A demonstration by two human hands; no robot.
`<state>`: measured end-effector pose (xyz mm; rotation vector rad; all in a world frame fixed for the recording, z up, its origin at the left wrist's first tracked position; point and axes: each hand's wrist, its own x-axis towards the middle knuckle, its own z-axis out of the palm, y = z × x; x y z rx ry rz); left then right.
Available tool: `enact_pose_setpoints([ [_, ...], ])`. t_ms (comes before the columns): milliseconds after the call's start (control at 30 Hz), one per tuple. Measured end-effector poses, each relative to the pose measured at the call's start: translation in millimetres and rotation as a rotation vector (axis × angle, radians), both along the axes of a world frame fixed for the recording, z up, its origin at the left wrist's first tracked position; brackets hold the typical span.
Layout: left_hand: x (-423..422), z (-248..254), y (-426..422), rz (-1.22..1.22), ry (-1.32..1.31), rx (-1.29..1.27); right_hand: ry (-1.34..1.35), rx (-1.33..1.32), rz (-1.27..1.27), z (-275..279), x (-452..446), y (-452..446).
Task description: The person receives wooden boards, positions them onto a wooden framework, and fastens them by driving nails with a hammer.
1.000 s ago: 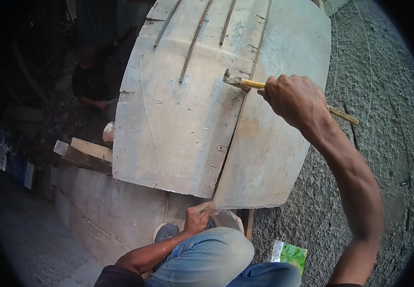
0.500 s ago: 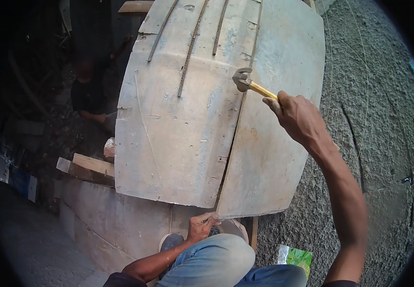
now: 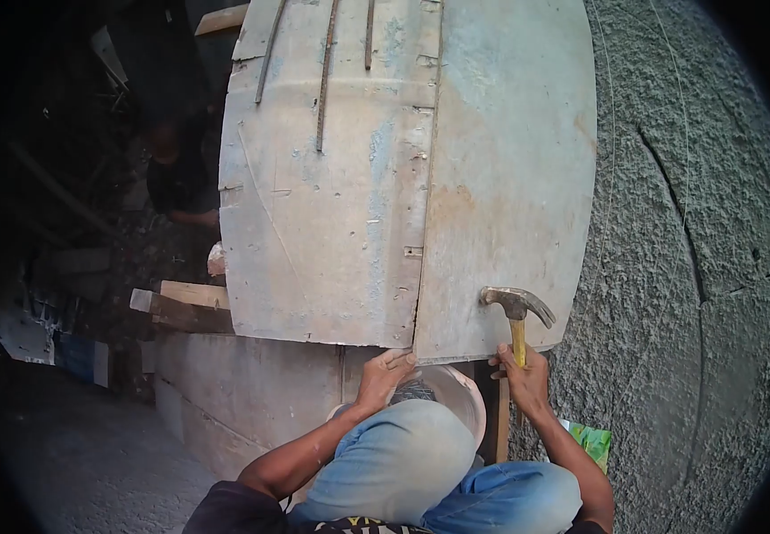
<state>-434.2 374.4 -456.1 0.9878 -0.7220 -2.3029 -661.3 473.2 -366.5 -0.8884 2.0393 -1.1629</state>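
Observation:
My right hand [image 3: 525, 378] grips the yellow handle of a claw hammer [image 3: 516, 307], whose metal head lies over the lower right part of the right-hand board [image 3: 509, 178]. At the near edge where two boards meet, my left hand [image 3: 385, 378] has its fingers at the lower corner of the seam. The left-hand board [image 3: 314, 231] is worn and pale, with thin metal rods [image 3: 323, 98] on its far part. Between my hands, partly hidden by my knee, is a bucket [image 3: 465, 392] with dark contents too small to identify.
Rough grey cement wall [image 3: 652, 267] runs along the right, with thin strings and a crack. Wooden beams [image 3: 191, 303] stick out at the left. Another person [image 3: 176, 178] is in the dark area beyond. A green packet [image 3: 591, 440] is at the lower right.
My right hand has brought the hammer from the middle of the seam down to the near right edge. My left hand stays at the near corner. The view has shifted.

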Motion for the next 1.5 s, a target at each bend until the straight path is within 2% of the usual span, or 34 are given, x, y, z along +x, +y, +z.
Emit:
enact_pose_setpoints([
  [67,-1,1,3,-0.013,0.027,-0.022,-0.019,-0.047,-0.068,-23,-6,12],
  [167,-2,6,2,-0.188,0.118,0.111,-0.031,-0.130,-0.161,-47,-11,22],
  [267,-8,2,10,-0.093,0.102,-0.063,-0.101,-0.158,-0.241,-51,-18,28],
  [333,-10,-6,8,-0.031,0.178,-0.071,-0.164,-0.232,-0.324,-54,-17,31],
  [433,-11,-7,5,0.080,-0.029,-0.396,-0.060,-0.188,-0.322,-43,-22,39],
  [467,-12,-1,4,0.076,-0.029,-0.411,-0.016,-0.127,-0.331,-40,-23,42],
  [533,-7,15,9,0.093,-0.152,-0.526,-0.053,-0.144,-0.338,-41,-22,45],
  [567,-5,-3,7,0.072,-0.207,-0.598,-0.115,-0.139,-0.371,-38,-22,46],
  [733,-8,10,6,0.147,-0.279,-0.666,-0.281,-0.122,-0.454,-38,-29,50],
  [800,-3,0,7,0.177,-0.283,-0.681,-0.514,-0.275,-0.451,-50,-28,51],
  [867,-2,2,8,0.168,-0.291,-0.669,-0.566,-0.288,-0.460,-50,-23,44],
  [933,-2,29,10,0.137,-0.371,-0.723,-0.813,-0.531,-0.508,-52,-22,35],
  [967,3,31,13,0.159,-0.380,-0.711,-0.816,-0.541,-0.514,-53,-23,32],
  [1033,5,33,11,-0.047,-0.404,-0.784,-0.757,-0.475,-0.518,-52,-31,37],
  [1133,5,34,6,-0.057,-0.422,-0.896,-0.692,-0.430,-0.547,-48,-28,41],
  [1167,2,32,9,-0.059,-0.420,-0.888,-0.675,-0.426,-0.538,-47,-24,43],
  [1233,-12,26,8,0.117,-0.150,-0.409,-0.605,-0.405,-0.548,-44,-17,45],
  [1300,-16,3,-1,0.101,-0.139,-0.434,-0.559,-0.433,-0.524,-35,-14,48],
  [1500,-28,0,10,0.073,-0.053,-0.397,-0.378,-0.435,-0.608,-30,-19,57],
])
